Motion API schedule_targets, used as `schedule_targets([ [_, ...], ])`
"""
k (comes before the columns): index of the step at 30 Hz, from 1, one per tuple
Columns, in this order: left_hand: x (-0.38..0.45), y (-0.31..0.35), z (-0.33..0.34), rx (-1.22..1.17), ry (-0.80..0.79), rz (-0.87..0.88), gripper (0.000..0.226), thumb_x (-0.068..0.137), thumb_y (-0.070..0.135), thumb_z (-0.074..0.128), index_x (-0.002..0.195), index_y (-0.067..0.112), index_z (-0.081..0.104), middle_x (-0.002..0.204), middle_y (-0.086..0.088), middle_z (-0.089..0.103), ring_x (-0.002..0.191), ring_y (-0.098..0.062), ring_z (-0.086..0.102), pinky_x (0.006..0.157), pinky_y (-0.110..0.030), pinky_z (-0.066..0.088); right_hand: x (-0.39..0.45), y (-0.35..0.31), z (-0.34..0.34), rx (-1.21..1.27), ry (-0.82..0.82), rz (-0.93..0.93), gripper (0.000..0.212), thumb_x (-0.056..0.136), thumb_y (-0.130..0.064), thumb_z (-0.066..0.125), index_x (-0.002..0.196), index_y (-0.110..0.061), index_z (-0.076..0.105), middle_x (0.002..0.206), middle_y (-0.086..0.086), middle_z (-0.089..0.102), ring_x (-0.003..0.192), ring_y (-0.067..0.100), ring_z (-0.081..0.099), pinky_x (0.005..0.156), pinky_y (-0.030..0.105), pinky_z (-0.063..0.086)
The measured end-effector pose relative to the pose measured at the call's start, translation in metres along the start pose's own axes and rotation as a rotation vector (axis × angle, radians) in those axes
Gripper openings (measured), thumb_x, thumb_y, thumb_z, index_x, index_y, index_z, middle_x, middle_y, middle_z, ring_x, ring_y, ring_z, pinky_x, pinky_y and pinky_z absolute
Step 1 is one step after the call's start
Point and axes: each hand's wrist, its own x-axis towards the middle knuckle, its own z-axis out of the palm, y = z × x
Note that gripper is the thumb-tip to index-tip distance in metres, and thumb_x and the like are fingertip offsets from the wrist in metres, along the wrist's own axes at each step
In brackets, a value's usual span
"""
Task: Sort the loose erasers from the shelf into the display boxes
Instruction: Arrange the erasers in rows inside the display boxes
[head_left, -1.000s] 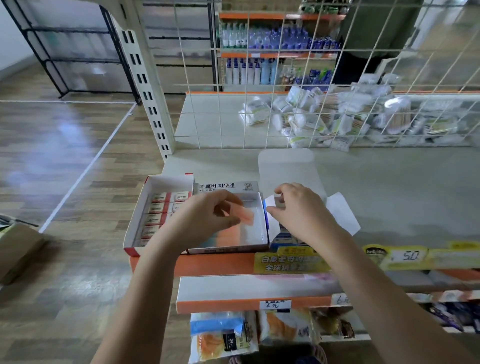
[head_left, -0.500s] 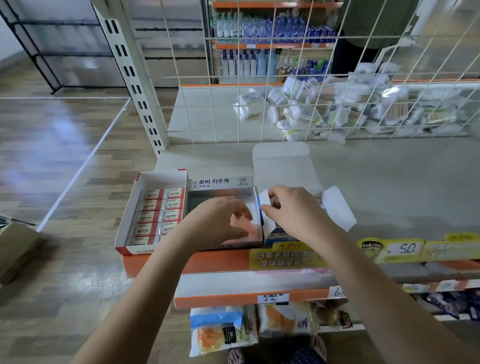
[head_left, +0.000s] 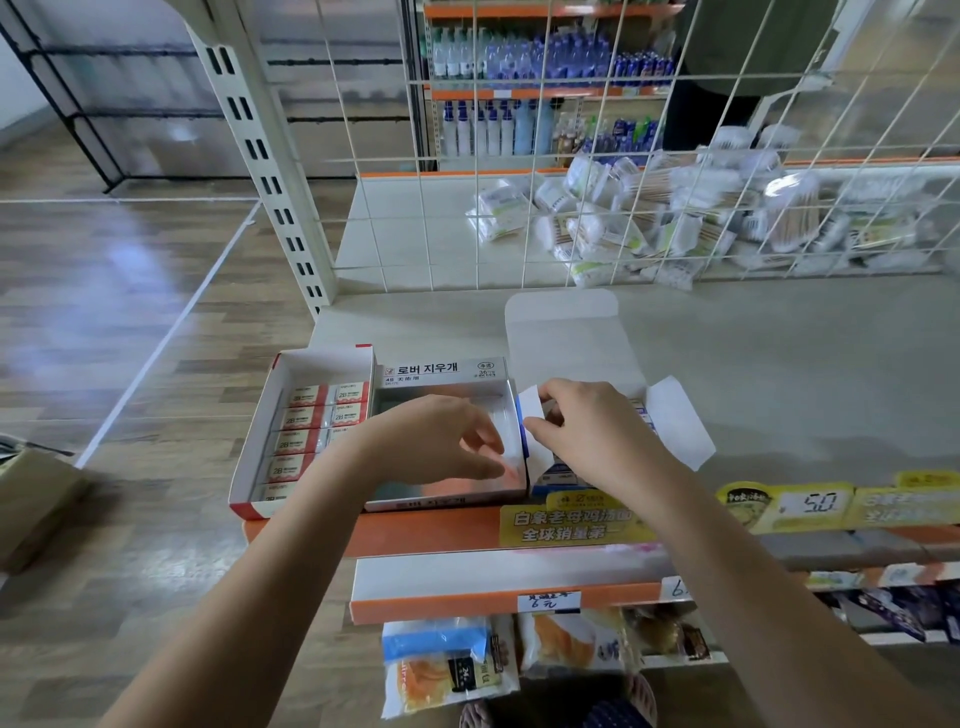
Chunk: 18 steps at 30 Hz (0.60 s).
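Just beneath the left hand (head_left: 441, 447) sits the silver display box (head_left: 447, 501).

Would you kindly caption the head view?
Left hand over the silver display box, right hand pinching a white flap.

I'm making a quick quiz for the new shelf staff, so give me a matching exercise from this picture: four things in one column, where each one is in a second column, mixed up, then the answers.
Things
1. red-trimmed box of 2B erasers
2. silver middle box
3. left hand
4. right hand

Places
A. over the silver middle box's open tray
B. leftmost on the shelf
C. at the side flap of the blue and white box
D. between the other two boxes

Pairs: 1-B, 2-D, 3-A, 4-C
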Motion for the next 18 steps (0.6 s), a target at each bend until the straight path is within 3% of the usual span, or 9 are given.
schedule_targets([
  [6, 0.004, -0.002, 0.001, -0.054, -0.045, -0.007, 0.025, 0.09, 0.037, 0.056, 0.108, 0.024, 0.068, 0.106, 0.011, 0.066, 0.093, -0.002, 0.06, 0.075, -0.008, 0.041, 0.001, 0.0, 0.002, -0.039, 0.017, -0.018, 0.025, 0.093, -0.028, 0.053, 0.106, -0.008, 0.059, 0.095, 0.007, 0.067, 0.084, 0.021, 0.062, 0.074, 0.03, 0.05],
  [14, 0.018, -0.007, 0.004, -0.017, -0.062, -0.045, 0.023, 0.086, 0.037, 0.06, 0.1, 0.024, 0.074, 0.097, 0.009, 0.072, 0.088, -0.008, 0.064, 0.086, -0.034, 0.05, 0.001, -0.001, 0.002, -0.042, 0.015, -0.011, 0.027, 0.093, -0.027, 0.052, 0.109, -0.007, 0.058, 0.099, 0.008, 0.067, 0.087, 0.023, 0.062, 0.079, 0.033, 0.051],
  [18, 0.022, -0.007, 0.002, 0.017, -0.073, -0.047, 0.021, 0.084, 0.036, 0.063, 0.098, 0.024, 0.074, 0.096, 0.008, 0.071, 0.088, -0.008, 0.062, 0.086, -0.036, 0.049, 0.001, -0.001, 0.002, -0.044, 0.02, -0.013, 0.028, 0.093, -0.028, 0.052, 0.111, -0.007, 0.058, 0.1, 0.008, 0.067, 0.088, 0.023, 0.062, 0.079, 0.034, 0.051],
])
